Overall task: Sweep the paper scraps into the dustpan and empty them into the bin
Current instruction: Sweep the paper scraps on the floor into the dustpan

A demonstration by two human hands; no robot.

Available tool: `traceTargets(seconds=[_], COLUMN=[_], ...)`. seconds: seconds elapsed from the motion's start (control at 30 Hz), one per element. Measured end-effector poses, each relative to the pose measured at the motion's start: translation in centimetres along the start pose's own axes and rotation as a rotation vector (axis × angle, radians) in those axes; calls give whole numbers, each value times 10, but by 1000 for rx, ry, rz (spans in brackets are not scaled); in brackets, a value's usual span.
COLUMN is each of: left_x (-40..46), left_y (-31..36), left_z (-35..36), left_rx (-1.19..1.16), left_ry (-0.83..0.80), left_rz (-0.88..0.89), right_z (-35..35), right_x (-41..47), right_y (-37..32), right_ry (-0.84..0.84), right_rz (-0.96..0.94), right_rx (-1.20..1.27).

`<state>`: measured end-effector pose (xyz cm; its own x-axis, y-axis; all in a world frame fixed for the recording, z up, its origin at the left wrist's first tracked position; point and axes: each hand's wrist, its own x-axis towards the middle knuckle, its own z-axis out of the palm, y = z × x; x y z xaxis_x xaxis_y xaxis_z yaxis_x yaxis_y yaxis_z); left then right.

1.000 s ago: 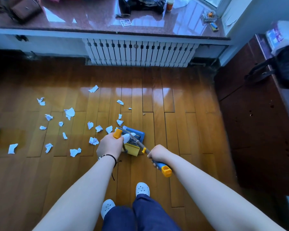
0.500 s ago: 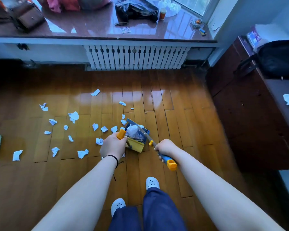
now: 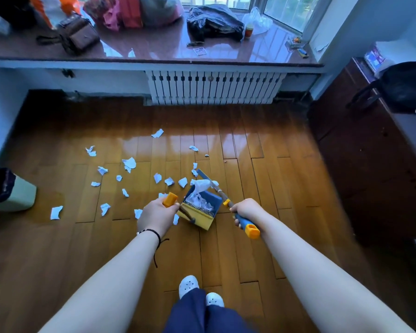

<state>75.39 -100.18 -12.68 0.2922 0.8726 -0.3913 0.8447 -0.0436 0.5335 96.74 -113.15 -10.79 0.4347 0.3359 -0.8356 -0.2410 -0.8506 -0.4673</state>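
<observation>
Paper scraps (image 3: pixel 129 163): white torn pieces are scattered over the wooden floor (image 3: pixel 262 188), mostly left of centre; a crumpled bunch is seen inside the dustpan.
Dustpan (image 3: pixel 203 207): blue with a yellow comb edge, tilted, between the two hands.
Left hand (image 3: pixel 157 216): clenched around the dustpan's orange-tipped handle (image 3: pixel 169 199).
Right hand (image 3: pixel 246 209): clenched around the broom handle (image 3: pixel 246 225), blue with an orange end.
Bin (image 3: pixel 12 192): pale green, at the left edge, well apart from the dustpan.

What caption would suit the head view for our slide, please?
Left hand holds the dustpan, right hand the broom; paper scraps litter the floor.
</observation>
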Motion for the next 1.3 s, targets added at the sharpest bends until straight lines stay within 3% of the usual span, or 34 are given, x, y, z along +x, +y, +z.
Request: traceTargets(seconds=[0.37,0.67,0.77,1.3], left_x=[-52,-83,-84,-38], left_y=[-72,-109,-122,-215], left_z=[-16,-32,-42,-138], left_rx=[79,78,72,124], left_ry=[62,98,102,5], left_rz=[-48,-74,-81,-35], right_z=[57,90,101,184], right_x=[0,-9,-1,28], right_y=[36,58,67,35], right_ry=[-40,-37,-6,107], right_rz=[23,-8,51,89], right_rx=[142,65,171,189])
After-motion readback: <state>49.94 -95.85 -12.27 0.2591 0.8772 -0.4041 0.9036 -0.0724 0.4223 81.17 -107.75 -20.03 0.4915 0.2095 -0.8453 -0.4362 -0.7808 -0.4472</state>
